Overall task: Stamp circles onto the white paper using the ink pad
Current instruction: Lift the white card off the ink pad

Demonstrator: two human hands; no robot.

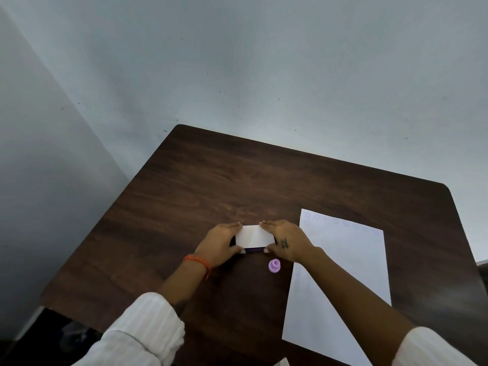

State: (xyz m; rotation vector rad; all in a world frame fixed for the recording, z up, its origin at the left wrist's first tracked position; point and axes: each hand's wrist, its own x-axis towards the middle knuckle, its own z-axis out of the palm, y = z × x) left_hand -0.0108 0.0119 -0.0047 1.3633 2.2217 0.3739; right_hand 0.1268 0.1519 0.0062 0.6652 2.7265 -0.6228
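The ink pad (253, 235), a small flat box with a white lid and a dark purple base, lies on the dark wooden table (184, 186). My left hand (220, 245) grips its left end and my right hand (286, 240) grips its right end, fingers and thumbs clamped on the edges. A small lilac round stamp (274, 266) lies on the table just below my right hand, untouched. The white paper (343, 273) lies to the right, with a faint row of pale purple circles along its far edge; my right forearm crosses over it.
The table's far edge meets a pale grey wall. Its left edge drops to a dark floor at the lower left. My white sleeves fill the bottom of the view.
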